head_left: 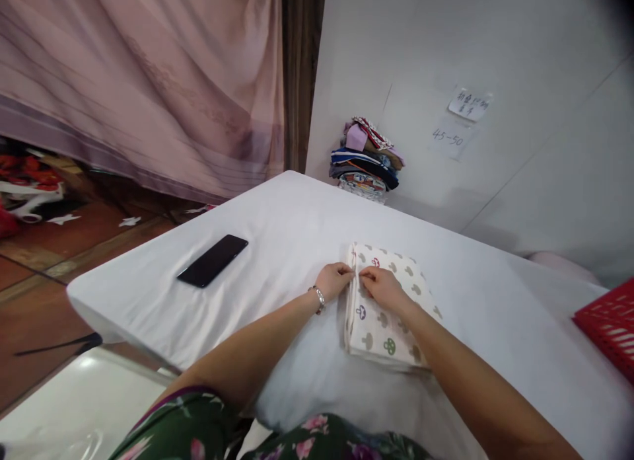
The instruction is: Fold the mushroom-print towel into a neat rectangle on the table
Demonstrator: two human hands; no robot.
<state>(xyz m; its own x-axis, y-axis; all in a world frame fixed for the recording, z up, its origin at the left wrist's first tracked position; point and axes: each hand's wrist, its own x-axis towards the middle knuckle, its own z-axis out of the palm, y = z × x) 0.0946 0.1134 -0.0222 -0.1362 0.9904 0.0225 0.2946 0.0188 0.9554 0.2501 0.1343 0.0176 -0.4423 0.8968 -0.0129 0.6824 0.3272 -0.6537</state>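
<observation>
- A cream cloth (374, 324), printed with rows of grey-beige mushrooms (a few break ranks in red, purple and green).
- It is folded into a flat, roughly rectangular bundle, with several layers showing along the left edge.
- It lies printed side up on the white surface (282, 248), its near edge slightly slanted, part of its right side hidden.

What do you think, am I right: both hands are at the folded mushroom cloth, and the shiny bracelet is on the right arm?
Not quite: the head view shows the shiny bracelet on the left arm, not the right. The left hand and right hand are both at the folded mushroom cloth.
</observation>
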